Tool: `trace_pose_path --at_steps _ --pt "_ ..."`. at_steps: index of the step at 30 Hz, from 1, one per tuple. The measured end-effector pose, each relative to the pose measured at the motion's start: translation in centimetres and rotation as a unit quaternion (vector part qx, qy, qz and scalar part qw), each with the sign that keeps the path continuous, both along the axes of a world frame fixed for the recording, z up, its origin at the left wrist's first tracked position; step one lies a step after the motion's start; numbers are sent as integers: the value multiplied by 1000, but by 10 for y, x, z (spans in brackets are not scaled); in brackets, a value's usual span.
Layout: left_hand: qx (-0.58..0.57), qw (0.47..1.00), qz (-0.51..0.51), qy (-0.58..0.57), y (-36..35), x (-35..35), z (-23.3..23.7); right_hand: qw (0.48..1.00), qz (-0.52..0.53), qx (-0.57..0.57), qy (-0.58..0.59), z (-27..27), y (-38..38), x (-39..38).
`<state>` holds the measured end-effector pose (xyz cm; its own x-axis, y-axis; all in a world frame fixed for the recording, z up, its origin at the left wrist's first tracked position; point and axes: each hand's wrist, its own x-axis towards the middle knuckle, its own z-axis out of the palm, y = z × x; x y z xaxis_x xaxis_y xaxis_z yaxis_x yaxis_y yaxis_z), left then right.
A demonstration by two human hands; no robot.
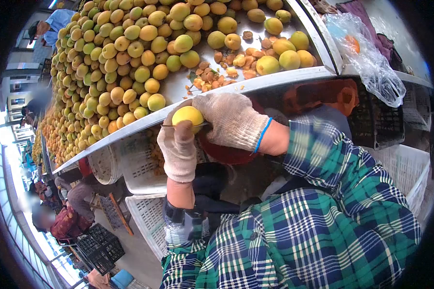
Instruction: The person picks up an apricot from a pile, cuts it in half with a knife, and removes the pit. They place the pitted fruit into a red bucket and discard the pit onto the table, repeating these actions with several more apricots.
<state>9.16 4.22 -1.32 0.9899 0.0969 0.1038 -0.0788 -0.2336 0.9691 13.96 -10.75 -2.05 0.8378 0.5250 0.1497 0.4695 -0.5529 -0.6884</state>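
Both hands wear pale knitted gloves and meet at the edge of the fruit table. My left hand (178,149) is closed on a yellow apricot (188,115), its thumb against the near side. Across the fruit's lower edge runs a thin knife blade (202,124). My right hand (231,120) comes from the right, closed against the fruit and the blade's right end; its fingertips and any handle are hidden. Just beyond the hands, split apricot pieces (210,79) lie on the metal tabletop (176,89).
A large heap of whole apricots (125,53) covers the table, which has a raised metal rim (279,77). A clear plastic bag (371,67) hangs at the right. White crates (142,221) and a dark crate (378,120) stand below. Other people sit or stand at the left.
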Motion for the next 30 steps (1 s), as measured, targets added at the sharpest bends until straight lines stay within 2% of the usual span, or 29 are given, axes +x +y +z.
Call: trace_pose_path --at_steps 2,3,5,6,13,15,16,18,21,24,28,30 --pt "-69 997 -37 -6 2 3 -2 1000 -2 -7 3 -5 0 2" --pt "-69 997 -36 -6 3 5 -3 1000 -3 -13 8 -6 0 3" --pt "59 998 20 -26 -2 7 2 1000 5 -11 -24 -7 1 4" --pt "-3 999 35 2 -2 6 2 998 12 -10 -57 -7 2 5" --pt "-45 999 15 18 -2 1 3 999 9 -10 -51 -3 2 -1" --pt "91 996 7 8 3 1 2 1000 11 -16 -20 -3 3 -1" --pt "91 996 9 9 4 0 1 1000 13 -16 -19 -4 4 -1" --pt "134 990 1 -39 6 -1 1 995 53 -28 78 -3 6 1" --pt "161 984 -9 -69 7 -2 3 992 85 37 87 -7 4 2" --pt "204 971 -25 -121 5 -3 7 982 129 44 133 1 -2 3" --pt "216 964 -24 -154 3 -7 -1 977 157 43 135 -4 -8 8" --pt "201 961 -17 -191 1 -10 -5 970 201 121 70 -10 -11 10"
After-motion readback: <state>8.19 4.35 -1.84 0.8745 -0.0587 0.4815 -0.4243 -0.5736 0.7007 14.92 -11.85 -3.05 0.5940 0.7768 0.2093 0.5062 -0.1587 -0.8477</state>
